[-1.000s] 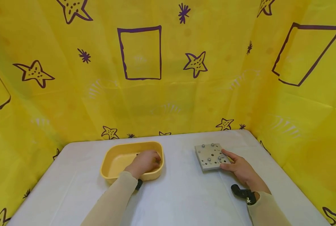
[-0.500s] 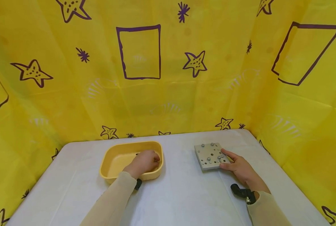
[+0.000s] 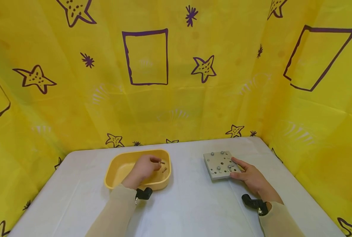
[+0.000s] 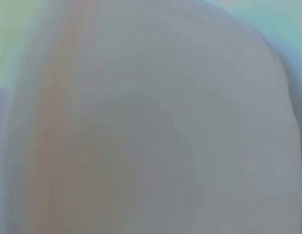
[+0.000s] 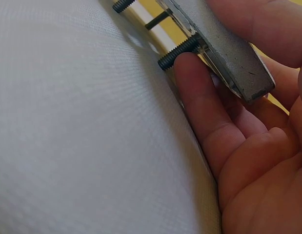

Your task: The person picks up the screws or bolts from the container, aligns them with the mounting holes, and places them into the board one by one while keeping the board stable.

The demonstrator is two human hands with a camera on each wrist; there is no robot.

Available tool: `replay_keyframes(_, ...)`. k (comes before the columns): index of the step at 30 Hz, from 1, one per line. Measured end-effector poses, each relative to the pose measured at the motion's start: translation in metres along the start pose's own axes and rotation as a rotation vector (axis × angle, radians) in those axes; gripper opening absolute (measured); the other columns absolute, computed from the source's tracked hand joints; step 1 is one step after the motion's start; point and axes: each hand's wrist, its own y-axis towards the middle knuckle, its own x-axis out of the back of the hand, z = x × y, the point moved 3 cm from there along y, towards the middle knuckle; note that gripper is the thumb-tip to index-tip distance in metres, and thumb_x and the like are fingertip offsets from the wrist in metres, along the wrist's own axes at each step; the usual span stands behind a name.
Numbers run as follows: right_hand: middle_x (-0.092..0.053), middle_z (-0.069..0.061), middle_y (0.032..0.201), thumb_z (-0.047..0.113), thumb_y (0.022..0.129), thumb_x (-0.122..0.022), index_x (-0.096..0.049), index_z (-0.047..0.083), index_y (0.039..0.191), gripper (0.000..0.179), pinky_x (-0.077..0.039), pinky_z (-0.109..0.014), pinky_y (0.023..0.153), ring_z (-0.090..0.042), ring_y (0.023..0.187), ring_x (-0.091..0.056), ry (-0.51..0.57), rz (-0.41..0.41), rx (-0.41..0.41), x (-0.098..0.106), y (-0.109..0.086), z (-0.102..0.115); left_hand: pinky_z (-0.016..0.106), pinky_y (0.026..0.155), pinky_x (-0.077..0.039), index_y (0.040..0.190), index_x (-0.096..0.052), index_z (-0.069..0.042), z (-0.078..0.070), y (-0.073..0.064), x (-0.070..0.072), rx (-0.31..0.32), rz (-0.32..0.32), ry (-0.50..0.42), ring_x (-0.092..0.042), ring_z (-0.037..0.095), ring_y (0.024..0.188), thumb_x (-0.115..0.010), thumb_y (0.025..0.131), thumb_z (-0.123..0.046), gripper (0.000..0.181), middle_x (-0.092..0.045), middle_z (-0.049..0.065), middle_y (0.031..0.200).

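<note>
In the head view my left hand (image 3: 145,167) is inside the yellow tray (image 3: 113,164), thumb and forefinger bent toward each other. A small screw (image 3: 162,162) sticks out from between those fingertips. Below it another screw (image 3: 164,170) lies on the tray's floor. My right hand (image 3: 248,174) grips the right edge of a grey metal plate (image 3: 215,159) that has several holes and screw heads on top. In the right wrist view threaded screw shanks (image 5: 179,51) project from the plate's underside, and a finger (image 5: 194,78) touches one. Pale blur fills the left wrist view.
A white cloth covers the table (image 3: 187,200). A yellow curtain (image 3: 178,98) with purple drawings surrounds its back and sides. Black camera mounts (image 3: 254,201) sit on both wrists.
My left hand has shifted left and slightly up inside the tray, and the two screws by its fingertips have come into sight. The right hand and the plate stay in place.
</note>
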Motion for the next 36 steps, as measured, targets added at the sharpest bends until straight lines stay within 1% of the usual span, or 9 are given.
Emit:
replay_keyframes(2, -0.025, -0.017, 0.16, 0.046, 0.079, -0.082, -0.037, 0.019, 0.156, 0.093, -0.007, -0.063, 0.113, -0.041, 0.146, -0.014, 0.006, 0.0, -0.002, 0.0, 0.001, -0.002, 0.044, 0.094, -0.046, 0.119, -0.069, -0.003, 0.001, 0.0, 0.002, 0.029, -0.002, -0.103, -0.058, 0.024, 0.101, -0.068, 0.093, -0.009, 0.027, -0.067, 0.005, 0.11)
replay_keyframes(7, -0.025, -0.017, 0.16, 0.044, 0.078, -0.082, -0.037, 0.018, 0.156, 0.093, -0.006, -0.062, 0.113, -0.041, 0.147, -0.013, 0.026, 0.001, -0.003, -0.001, 0.001, -0.005, 0.045, 0.097, -0.046, 0.121, -0.065, -0.001, 0.004, 0.005, 0.0, 0.038, -0.01, -0.329, -0.062, 0.028, 0.102, -0.069, 0.092, -0.002, 0.029, -0.064, 0.015, 0.117)
replay_keyframes(13, -0.024, -0.017, 0.16, 0.042, 0.079, -0.083, -0.037, 0.018, 0.156, 0.093, -0.006, -0.062, 0.113, -0.04, 0.147, -0.012, 0.05, 0.006, 0.0, -0.002, 0.0, -0.006, 0.04, 0.092, -0.052, 0.122, -0.065, 0.001, -0.002, 0.008, -0.005, 0.037, 0.013, -0.526, -0.063, 0.037, 0.108, -0.067, 0.091, 0.005, 0.031, -0.063, 0.021, 0.118)
replay_keyframes(16, -0.024, -0.017, 0.161, 0.042, 0.079, -0.083, -0.037, 0.018, 0.156, 0.093, -0.005, -0.062, 0.113, -0.04, 0.147, -0.012, 0.055, 0.01, 0.001, -0.002, 0.001, -0.006, 0.036, 0.087, -0.054, 0.121, -0.065, 0.001, -0.008, 0.007, -0.008, 0.053, 0.029, -0.595, -0.064, 0.036, 0.105, -0.068, 0.091, 0.005, 0.031, -0.065, 0.02, 0.114)
replay_keyframes(21, -0.024, -0.017, 0.16, 0.044, 0.079, -0.082, -0.037, 0.018, 0.156, 0.093, -0.006, -0.062, 0.113, -0.04, 0.146, -0.014, 0.036, 0.007, 0.001, -0.001, 0.0, -0.005, 0.034, 0.081, -0.056, 0.121, -0.065, -0.002, -0.026, 0.007, -0.018, 0.047, 0.084, -0.626, -0.066, 0.036, 0.099, -0.069, 0.092, 0.0, 0.029, -0.068, 0.018, 0.11)
replay_keyframes(24, -0.024, -0.017, 0.16, 0.044, 0.079, -0.082, -0.037, 0.018, 0.156, 0.093, -0.007, -0.062, 0.113, -0.041, 0.146, -0.014, 0.031, 0.006, -0.002, -0.001, 0.0, -0.005, 0.034, 0.082, -0.056, 0.121, -0.064, -0.001, -0.038, 0.006, -0.029, 0.015, 0.119, -0.64, -0.067, 0.034, 0.097, -0.068, 0.093, -0.001, 0.028, -0.068, 0.019, 0.109)
replay_keyframes(31, -0.023, -0.018, 0.161, 0.039, 0.081, -0.082, -0.037, 0.017, 0.156, 0.09, -0.007, -0.061, 0.114, -0.04, 0.146, -0.015, 0.06, 0.014, -0.003, -0.001, -0.001, -0.002, 0.036, 0.082, -0.056, 0.116, -0.065, 0.003, -0.064, 0.008, -0.065, -0.052, 0.158, -0.702, -0.069, 0.034, 0.095, -0.065, 0.096, -0.004, 0.022, -0.067, 0.023, 0.107)
replay_keyframes(33, -0.023, -0.019, 0.161, 0.038, 0.082, -0.082, -0.036, 0.016, 0.156, 0.09, -0.007, -0.061, 0.114, -0.04, 0.146, -0.016, 0.066, 0.017, 0.004, -0.002, -0.001, 0.0, 0.036, 0.081, -0.056, 0.113, -0.066, 0.003, -0.071, 0.009, -0.077, -0.074, 0.163, -0.681, -0.069, 0.034, 0.093, -0.065, 0.096, -0.006, 0.019, -0.068, 0.022, 0.104)
replay_keyframes(36, -0.023, -0.018, 0.161, 0.038, 0.081, -0.082, -0.036, 0.016, 0.156, 0.09, -0.007, -0.06, 0.114, -0.04, 0.146, -0.016, 0.065, 0.014, 0.006, -0.001, -0.001, 0.001, 0.033, 0.079, -0.056, 0.113, -0.068, 0.001, -0.079, 0.01, -0.094, -0.1, 0.173, -0.61, -0.068, 0.032, 0.089, -0.066, 0.096, -0.009, 0.019, -0.07, 0.019, 0.102)
